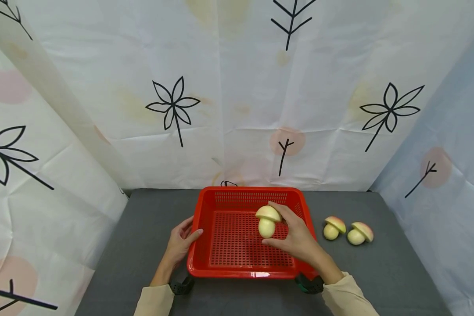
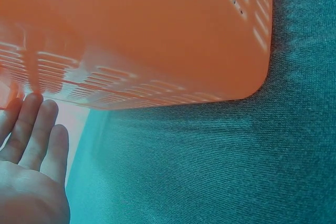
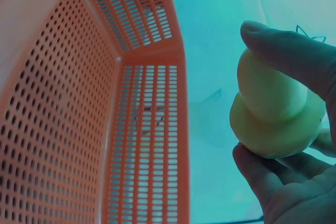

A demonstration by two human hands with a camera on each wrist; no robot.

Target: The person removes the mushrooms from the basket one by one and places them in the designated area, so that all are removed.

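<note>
A pale yellow toy mushroom [image 1: 267,221] is held upright in my right hand [image 1: 298,235], above the red plastic basket [image 1: 249,274]. In the right wrist view, the thumb lies along the mushroom's [image 3: 275,93] stem and the fingers support its cap. My left hand [image 1: 180,241] is at the basket's left side, thumb over the rim and fingers along the outside. Its fingers look straight in the left wrist view, with the tips close to the basket wall [image 2: 157,40]; contact there is hard to tell. The basket floor shows slotted holes.
Two more toy mushrooms, one [image 1: 333,228] nearer the basket and another [image 1: 360,233] beside it, lie on the grey table [image 1: 383,276] at the right. Patterned white cloth [image 1: 237,153] hangs behind and along both sides. A dark wire loop [image 1: 229,183] shows behind the basket.
</note>
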